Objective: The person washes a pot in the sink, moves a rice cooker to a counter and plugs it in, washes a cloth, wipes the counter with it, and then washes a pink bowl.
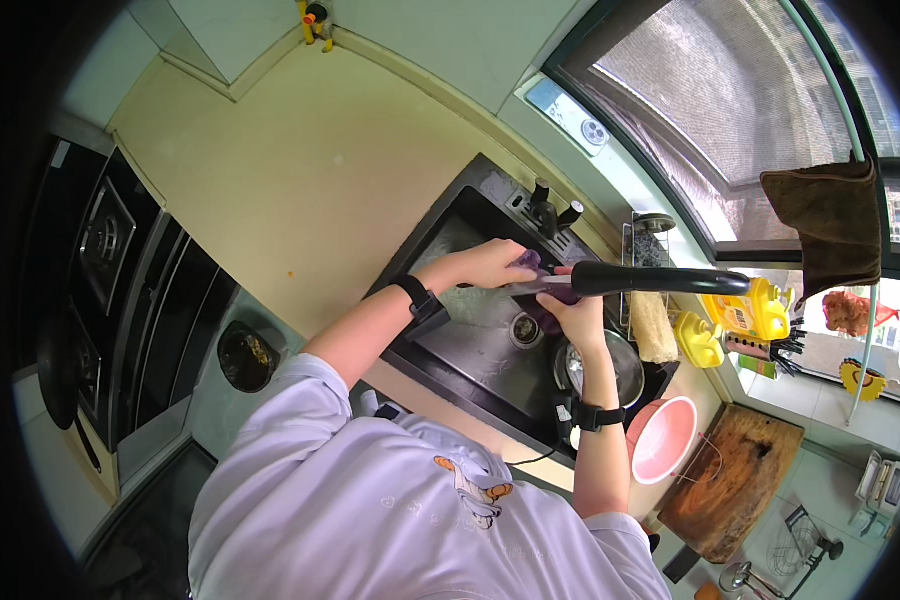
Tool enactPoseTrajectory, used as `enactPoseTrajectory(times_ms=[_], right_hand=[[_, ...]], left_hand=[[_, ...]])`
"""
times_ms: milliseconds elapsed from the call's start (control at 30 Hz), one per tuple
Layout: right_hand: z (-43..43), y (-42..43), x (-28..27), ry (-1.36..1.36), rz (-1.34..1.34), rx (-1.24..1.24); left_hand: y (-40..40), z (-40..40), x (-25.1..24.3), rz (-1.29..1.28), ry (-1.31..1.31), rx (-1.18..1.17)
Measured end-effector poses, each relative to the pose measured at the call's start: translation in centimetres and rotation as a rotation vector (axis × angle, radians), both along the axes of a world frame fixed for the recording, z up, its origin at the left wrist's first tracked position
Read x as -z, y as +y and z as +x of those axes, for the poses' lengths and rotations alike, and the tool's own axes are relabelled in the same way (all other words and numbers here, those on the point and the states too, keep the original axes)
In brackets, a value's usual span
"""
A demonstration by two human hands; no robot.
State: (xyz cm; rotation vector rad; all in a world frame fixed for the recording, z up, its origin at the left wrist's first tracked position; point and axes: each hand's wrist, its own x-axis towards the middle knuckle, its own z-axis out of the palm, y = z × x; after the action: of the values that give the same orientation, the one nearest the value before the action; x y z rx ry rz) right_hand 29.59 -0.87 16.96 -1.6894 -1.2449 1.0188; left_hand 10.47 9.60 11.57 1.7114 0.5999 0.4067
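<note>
Over the black sink [480,360], my left hand [491,264] grips a purple cloth [526,261] wrapped against the metal part of a utensil with a long black handle [652,278]. The handle points right, towards the window, and rises close to the camera. My right hand [576,319] pinches the cloth and the utensil from below, its thumb on the cloth; some of its fingers are hidden behind the handle. The utensil's head is mostly covered, so its exact kind is unclear. Behind the hands stands a black faucet [546,214]. A round metal pan [622,367] lies beside my right wrist.
A pink basin [664,441] and a wooden cutting board [735,480] are at the right. Yellow containers [746,309], a loofah [652,328] and a wire rack [645,244] stand behind. A phone [566,116] lies on the sill. A gas stove [109,232] is far left.
</note>
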Motion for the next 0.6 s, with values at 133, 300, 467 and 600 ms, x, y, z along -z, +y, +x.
enactPoseTrajectory(times_ms=[133, 300, 467, 600], right_hand=[[2.6, -0.8, 3.0, -0.277, 0.017, 0.014], [2.9, -0.7, 3.3, -0.227, 0.060, -0.009], [2.3, -0.8, 3.4, 0.133, 0.074, 0.046], [-0.4, 0.2, 0.7, 0.116, -0.042, 0.005]], left_hand=[[-0.1, 1.4, -1.8, 0.033, 0.055, 0.022], [-0.6, 1.3, -3.0, 0.102, -0.160, -0.037], [-0.8, 2.5, -1.8, 0.067, -0.080, -0.175], [-1.8, 1.9, -1.4, -0.110, -0.164, -0.341]])
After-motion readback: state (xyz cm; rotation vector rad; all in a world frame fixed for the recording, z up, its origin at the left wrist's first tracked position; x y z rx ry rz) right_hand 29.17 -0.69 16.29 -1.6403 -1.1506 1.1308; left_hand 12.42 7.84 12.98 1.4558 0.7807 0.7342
